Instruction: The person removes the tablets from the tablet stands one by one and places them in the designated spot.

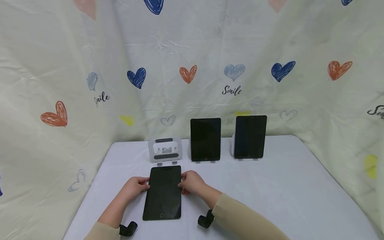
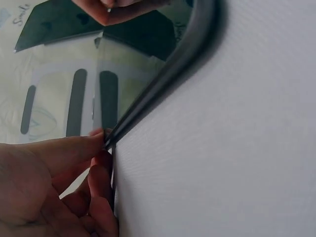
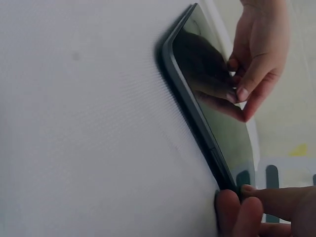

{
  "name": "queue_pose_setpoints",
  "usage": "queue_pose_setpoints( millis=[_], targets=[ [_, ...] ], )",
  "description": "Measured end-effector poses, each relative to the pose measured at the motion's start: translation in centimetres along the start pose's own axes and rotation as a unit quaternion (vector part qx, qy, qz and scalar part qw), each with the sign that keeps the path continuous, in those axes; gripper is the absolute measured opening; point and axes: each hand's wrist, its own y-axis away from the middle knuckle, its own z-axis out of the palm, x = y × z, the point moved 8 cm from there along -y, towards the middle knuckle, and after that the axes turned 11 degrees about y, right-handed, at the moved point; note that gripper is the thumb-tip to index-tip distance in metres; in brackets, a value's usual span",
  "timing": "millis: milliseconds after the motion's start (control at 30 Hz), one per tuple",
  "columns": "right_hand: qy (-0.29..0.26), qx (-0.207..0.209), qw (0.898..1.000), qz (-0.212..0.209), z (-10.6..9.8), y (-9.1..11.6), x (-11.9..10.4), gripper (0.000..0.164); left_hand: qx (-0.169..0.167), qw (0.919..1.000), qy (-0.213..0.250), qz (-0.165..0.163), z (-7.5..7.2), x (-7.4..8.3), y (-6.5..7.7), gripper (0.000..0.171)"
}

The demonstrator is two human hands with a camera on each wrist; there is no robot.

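Head view: the tablet (image 1: 163,193) lies flat on the bench (image 1: 285,186), directly in front of the empty stand (image 1: 165,150); two further tablets stand upright to that stand's right, the nearer one (image 1: 205,139) and the farther one (image 1: 250,136). Your left hand (image 1: 135,186) grips the tablet's left edge and your right hand (image 1: 192,182) its right edge, both toward the end nearest the empty stand. Left wrist view: your left fingers (image 2: 91,145) pinch the tablet's rim (image 2: 163,81) right at the bench surface, thumb on top. Get the fingertips fully beneath before lifting, since a pinch this shallow is likely to slip. Right wrist view: your right fingers (image 3: 247,210) clamp the edge (image 3: 197,123) in the same shallow manner, while the left hand (image 3: 259,54) shows on the far side with its fingertips touching the glass. Raise both sides evenly, keep the screen clear of the empty stand's lip, and hold by the edges.
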Motion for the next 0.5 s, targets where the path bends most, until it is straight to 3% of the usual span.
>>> queue_pose_setpoints(
  millis=[233, 500],
  targets=[
    [0.047, 0.015, 0.999, 0.01, 0.14, -0.29, 0.14, 0.047, 0.004, 1.0, -0.004, -0.005, -0.13, -0.4, 0.53, 0.039],
    [0.089, 0.02, 0.996, 0.02, -0.53, 0.01, 0.19, 0.048, -0.019, 0.9997, 0.003, 0.013, -0.26, -0.08, 0.39, 0.04]
  ],
)
